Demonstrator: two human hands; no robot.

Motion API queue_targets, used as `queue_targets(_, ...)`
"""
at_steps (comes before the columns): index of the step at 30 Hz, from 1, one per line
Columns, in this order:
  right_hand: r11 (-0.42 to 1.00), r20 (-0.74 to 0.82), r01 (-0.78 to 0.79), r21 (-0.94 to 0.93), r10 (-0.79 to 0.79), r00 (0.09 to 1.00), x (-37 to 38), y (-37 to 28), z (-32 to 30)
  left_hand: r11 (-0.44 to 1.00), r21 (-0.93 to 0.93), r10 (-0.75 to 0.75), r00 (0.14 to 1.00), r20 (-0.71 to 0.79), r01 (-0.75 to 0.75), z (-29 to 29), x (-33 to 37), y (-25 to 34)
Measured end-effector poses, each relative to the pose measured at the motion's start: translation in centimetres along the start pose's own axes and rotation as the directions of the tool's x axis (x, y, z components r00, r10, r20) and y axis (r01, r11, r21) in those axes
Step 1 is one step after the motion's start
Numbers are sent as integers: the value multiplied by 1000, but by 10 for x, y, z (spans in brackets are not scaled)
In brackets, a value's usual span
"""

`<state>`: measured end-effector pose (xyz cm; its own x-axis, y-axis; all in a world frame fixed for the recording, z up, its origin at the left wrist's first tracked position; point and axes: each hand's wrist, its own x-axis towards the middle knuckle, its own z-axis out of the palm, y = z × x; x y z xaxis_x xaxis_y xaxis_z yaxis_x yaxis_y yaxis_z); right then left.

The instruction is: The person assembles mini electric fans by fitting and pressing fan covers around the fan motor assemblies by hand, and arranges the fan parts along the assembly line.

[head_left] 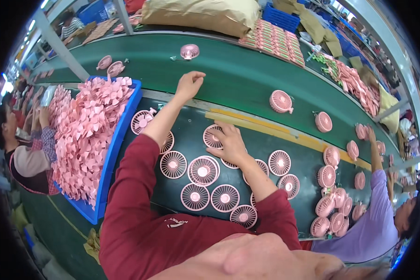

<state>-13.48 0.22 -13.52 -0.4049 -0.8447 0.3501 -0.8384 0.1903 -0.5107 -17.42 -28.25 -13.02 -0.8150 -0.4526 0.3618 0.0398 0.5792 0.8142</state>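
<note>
Grille (212, 137) under the right hand (231, 143), left hand (190, 86) over the green belt (240, 77).
From my remote seat I see the right fingers spread across the pink grille's right side; the left fingers curl, and I cannot tell whether they pinch anything. Beyond the left fingertips a pink fan (190, 50) lies on the belt; nearer than the right fingers, more grilles (225, 198) rest (a blue bin (108, 175) stands left of both hands).
</note>
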Motion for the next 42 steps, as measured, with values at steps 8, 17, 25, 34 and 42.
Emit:
queue_targets(8, 1000, -11, -11, -19, 11, 1000, 0, 3, -6, 858, 513, 112, 971, -209, 11, -13, 80, -60)
queue_targets(17, 1000, -29, -21, -5, 21, 999, 6, 2, -9, 718, 690, -5, 992, -128, 92, 10, 112, -74)
queue_targets(25, 997, -56, -70, 32, 72, 996, 2, 4, -5, 802, 588, 247, 953, -174, -100, 22, 75, -36)
queue_targets(34, 295, -61, -106, 950, 507, 860, 1, 36, -21, 964, -265, -69, 992, -108, 38, 8, 0, 19)
queue_targets(42, 403, -79, -185, 896, 555, 828, 10, 6, -62, 241, -799, -233, 832, 503, 550, -2, -83, 63)
